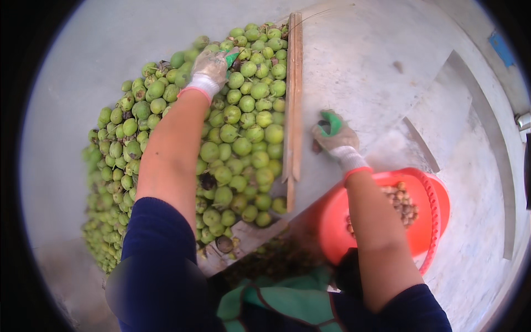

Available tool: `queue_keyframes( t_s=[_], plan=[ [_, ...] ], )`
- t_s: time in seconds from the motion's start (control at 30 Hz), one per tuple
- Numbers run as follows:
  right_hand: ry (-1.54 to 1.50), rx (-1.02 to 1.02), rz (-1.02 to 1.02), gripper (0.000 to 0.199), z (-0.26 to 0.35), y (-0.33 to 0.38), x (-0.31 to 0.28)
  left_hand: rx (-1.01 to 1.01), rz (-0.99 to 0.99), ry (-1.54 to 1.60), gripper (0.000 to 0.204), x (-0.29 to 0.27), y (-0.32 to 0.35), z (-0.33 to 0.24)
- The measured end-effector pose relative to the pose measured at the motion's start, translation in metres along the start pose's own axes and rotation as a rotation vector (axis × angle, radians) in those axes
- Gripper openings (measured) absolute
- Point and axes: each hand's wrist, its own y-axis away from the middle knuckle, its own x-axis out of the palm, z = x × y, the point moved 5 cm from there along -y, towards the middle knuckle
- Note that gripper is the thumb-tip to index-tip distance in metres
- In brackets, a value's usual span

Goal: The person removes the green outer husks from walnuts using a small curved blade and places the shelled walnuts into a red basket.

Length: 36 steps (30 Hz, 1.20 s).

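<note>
Fruit penned in

Your left hand [210, 66] lies half-curled over the heaped green fruit [242, 146]; your right hand [337, 135], half-curled, is by a brown lump [316, 145]. I can't tell what either holds. Wooden strips [293, 94] along the heap's right edge seemingly stop rolling; the red basket [332, 224] stands within reach.

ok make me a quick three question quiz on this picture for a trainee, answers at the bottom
1. True or false: in the picture, the wooden strips run between the left grip and the right grip.
2. Which grip is over the green fruits: A left, B right, C both?
3. What does the red container hold?

Key
1. True.
2. A.
3. Small brown pieces.
</note>
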Motion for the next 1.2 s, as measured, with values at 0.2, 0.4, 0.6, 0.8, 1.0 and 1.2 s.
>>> queue_keyframes(
  t_s=[0.2, 0.4, 0.6, 0.8, 1.0, 1.2],
  plan=[
    [0.049, -0.051, -0.026, 0.062, 0.015, 0.006, 0.011, -0.308, -0.254, 0.287, 0.05, 0.025, 0.027, 0.047],
    [-0.308, -0.103, -0.223, 0.06, 0.018, -0.025, -0.025, -0.013, -0.666, 0.562, 0.067, -0.071, 0.122, 0.004],
    [-0.277, -0.615, 0.338, 0.067, 0.211, 0.117, -0.001, 0.063, -0.759, 0.622, 0.071, -0.106, 0.258, -0.022],
    [-0.108, -0.471, 0.583, 0.057, 0.24, 0.245, 0.008, -0.134, -0.68, 0.854, 0.075, -0.123, 0.391, -0.035],
    [-0.561, -0.214, 0.858, 0.037, 0.192, 0.346, 0.028, -0.206, -0.639, 1.192, 0.066, -0.122, 0.504, -0.074],
    [-0.805, -0.24, 0.934, 0.044, 0.145, 0.364, 0.051, -0.241, -0.643, 1.656, 0.061, -0.112, 0.542, -0.084]
  ],
)
